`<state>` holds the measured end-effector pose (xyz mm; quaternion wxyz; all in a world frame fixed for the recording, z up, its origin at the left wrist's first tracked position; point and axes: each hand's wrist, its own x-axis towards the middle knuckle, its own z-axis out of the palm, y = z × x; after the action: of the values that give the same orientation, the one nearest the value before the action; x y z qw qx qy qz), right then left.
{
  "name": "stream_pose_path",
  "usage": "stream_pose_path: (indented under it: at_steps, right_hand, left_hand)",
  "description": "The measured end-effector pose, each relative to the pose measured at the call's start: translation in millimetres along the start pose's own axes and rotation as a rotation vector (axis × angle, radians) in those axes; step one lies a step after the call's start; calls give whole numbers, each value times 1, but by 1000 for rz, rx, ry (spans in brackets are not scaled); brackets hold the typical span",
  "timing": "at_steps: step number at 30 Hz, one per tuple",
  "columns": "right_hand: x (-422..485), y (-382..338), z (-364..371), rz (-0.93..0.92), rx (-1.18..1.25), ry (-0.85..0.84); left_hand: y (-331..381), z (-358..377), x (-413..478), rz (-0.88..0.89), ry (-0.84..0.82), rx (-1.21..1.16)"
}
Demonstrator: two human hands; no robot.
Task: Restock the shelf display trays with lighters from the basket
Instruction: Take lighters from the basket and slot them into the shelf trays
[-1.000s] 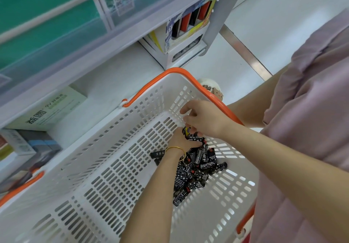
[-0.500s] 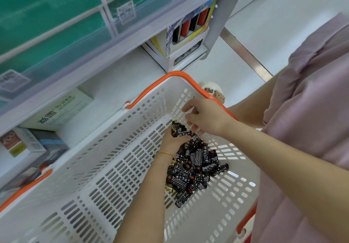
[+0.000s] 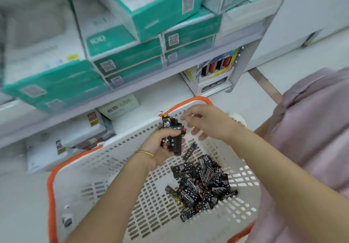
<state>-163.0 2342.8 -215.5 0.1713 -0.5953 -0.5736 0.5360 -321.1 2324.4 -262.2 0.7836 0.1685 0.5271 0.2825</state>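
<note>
Lighters point(image 3: 202, 184) lie heaped in the white basket point(image 3: 79, 176) below the shelf point(image 3: 164, 95). The left hand point(image 3: 160, 148) grips a bunch point(image 3: 172, 133) of them above the heap. The right hand point(image 3: 209, 123) hovers just beside the bunch, fingers point(image 3: 190, 110) loosely spread and holding nothing.

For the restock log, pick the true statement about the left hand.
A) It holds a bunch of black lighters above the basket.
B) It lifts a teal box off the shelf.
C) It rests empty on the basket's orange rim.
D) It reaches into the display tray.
A: the left hand is curled round a bunch of black lighters, raised over the white basket, with more lighters lying loose below.
</note>
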Motion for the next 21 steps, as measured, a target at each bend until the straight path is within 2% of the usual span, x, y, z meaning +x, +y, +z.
stream_pose_path:
  at_steps: [5, 11, 16, 21]
  right_hand:
    - [-35, -59, 3, -221, 142, -226]
    - [-72, -133, 5, -355, 194, -478]
    - [-91, -188, 11, -488, 111, -476]
    - [-106, -236, 9, -657, -33, -361]
  left_hand:
    - [34, 6, -82, 153, 66, 63]
    - [53, 5, -184, 381, 84, 183]
    - [74, 1, -230, 496, 79, 219]
    - [102, -10, -264, 547, -1, 193]
